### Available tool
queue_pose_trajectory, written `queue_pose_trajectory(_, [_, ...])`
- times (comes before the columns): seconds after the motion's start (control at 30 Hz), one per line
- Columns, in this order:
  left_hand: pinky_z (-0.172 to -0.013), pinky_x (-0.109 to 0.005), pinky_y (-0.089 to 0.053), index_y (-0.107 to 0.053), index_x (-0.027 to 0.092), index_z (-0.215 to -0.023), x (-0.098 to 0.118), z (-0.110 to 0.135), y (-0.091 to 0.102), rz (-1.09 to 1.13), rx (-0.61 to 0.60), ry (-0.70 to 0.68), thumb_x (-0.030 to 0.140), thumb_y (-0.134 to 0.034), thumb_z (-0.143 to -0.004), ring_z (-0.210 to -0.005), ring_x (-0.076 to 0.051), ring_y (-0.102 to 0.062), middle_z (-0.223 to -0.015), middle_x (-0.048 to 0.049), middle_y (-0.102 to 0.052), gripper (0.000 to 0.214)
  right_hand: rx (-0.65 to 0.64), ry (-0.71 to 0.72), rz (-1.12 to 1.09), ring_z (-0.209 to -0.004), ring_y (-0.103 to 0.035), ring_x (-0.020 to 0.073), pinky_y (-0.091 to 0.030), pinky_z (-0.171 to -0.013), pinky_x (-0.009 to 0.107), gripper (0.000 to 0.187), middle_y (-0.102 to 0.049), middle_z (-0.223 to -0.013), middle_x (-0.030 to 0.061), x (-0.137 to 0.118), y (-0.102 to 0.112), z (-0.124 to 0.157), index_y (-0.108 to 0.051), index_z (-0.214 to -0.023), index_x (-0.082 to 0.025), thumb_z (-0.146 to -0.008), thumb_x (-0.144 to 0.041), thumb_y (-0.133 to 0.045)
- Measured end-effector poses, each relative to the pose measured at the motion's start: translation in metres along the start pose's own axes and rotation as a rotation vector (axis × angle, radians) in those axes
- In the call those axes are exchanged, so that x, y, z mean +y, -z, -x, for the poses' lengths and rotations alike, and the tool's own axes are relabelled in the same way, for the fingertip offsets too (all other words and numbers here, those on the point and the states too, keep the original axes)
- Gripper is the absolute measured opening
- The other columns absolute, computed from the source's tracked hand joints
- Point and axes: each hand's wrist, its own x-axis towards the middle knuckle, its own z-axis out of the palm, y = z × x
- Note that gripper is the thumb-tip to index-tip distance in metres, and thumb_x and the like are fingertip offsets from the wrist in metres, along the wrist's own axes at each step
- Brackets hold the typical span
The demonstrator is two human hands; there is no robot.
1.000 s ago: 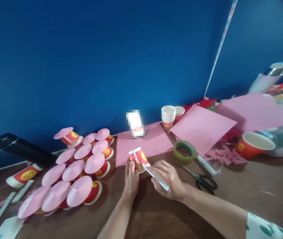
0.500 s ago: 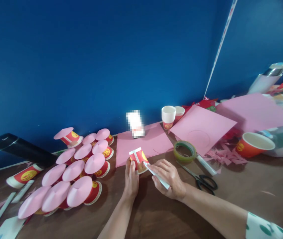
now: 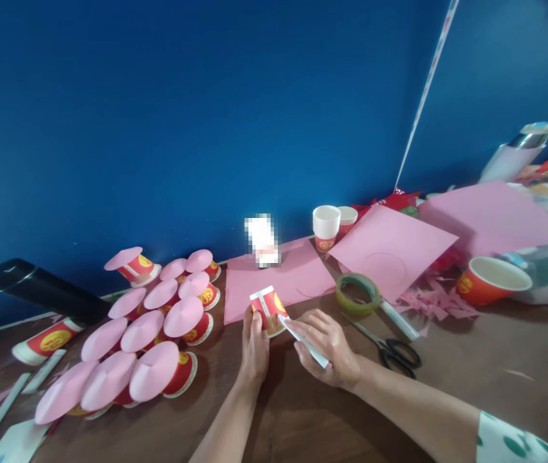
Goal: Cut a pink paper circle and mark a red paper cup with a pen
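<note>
My left hand (image 3: pixel 256 347) is closed around the side of a red paper cup (image 3: pixel 265 307) with a yellow emblem and a white band down its side. The cup leans, with its pale rim toward me. Pinched in my right hand (image 3: pixel 325 344) is a slim white strip-like piece (image 3: pixel 310 345); its exact kind is unclear. Its far tip touches the cup's right side. Left of my hands stand several upturned red cups (image 3: pixel 182 373) topped with shallow pink paper cones (image 3: pixel 153 371). Behind the held cup lie pink paper sheets (image 3: pixel 278 280).
Right of my hands are a tape roll (image 3: pixel 357 294), scissors (image 3: pixel 394 355) and a large orange-red cup (image 3: pixel 496 280). White-lined cups (image 3: pixel 326 225) stand by the blue wall (image 3: pixel 206 128). A black bottle (image 3: pixel 42 289) leans at the left. Pink paper scraps (image 3: pixel 442 303) lie at the right.
</note>
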Motion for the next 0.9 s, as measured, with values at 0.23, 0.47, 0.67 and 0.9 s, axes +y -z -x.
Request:
queue_pose_trajectory(0.23, [-0.071, -0.028, -0.046, -0.051, 0.02, -0.098, -0.0004, -0.0001, 0.0016, -0.025, 0.005, 0.009, 0.038, -0.046, -0.084, -0.075, -0.015, -0.056, -0.084, -0.0021, -0.059, 0.024, 0.006, -0.005, -0.003, -0.083, -0.056, 0.0207, -0.048, -0.076, 0.039, 0.045, -0.064, -0.1, 0.0085, -0.0006, 0.0009, -0.0008, -0.05, -0.122, -0.019, -0.077, -0.014, -0.048])
queue_pose_trajectory(0.47, [-0.066, -0.029, -0.046, -0.053, 0.019, -0.09, 0.0021, -0.0009, 0.0016, -0.132, 0.075, -0.019, 0.041, -0.049, -0.081, -0.069, -0.016, -0.054, -0.078, -0.0036, -0.057, 0.025, 0.053, 0.065, -0.03, -0.078, -0.057, 0.0197, -0.049, -0.071, 0.038, 0.042, -0.065, -0.091, 0.0082, -0.0036, 0.0029, -0.0046, -0.054, -0.115, -0.018, -0.073, -0.012, -0.049])
queue_pose_trajectory(0.67, [-0.071, -0.031, -0.048, -0.051, 0.023, -0.094, -0.0017, -0.0042, 0.0022, 0.003, 0.052, 0.019, 0.04, -0.047, -0.082, -0.076, -0.017, -0.055, -0.088, -0.0032, -0.057, 0.021, 0.08, 0.077, -0.054, -0.076, -0.057, 0.0191, -0.049, -0.069, 0.036, 0.041, -0.065, -0.087, 0.008, -0.0062, 0.0041, -0.0069, -0.056, -0.112, -0.017, -0.071, -0.011, -0.05])
queue_pose_trajectory(0.9, [-0.073, -0.032, -0.048, -0.053, 0.022, -0.099, -0.0036, -0.0055, 0.0061, 0.058, 0.024, 0.042, 0.042, -0.048, -0.082, -0.079, -0.018, -0.056, -0.092, -0.0052, -0.058, 0.027, 0.053, 0.021, -0.032, -0.079, -0.057, 0.0199, -0.049, -0.072, 0.038, 0.042, -0.065, -0.095, 0.0084, -0.0021, 0.0029, -0.0036, -0.053, -0.117, -0.018, -0.076, -0.013, -0.047])
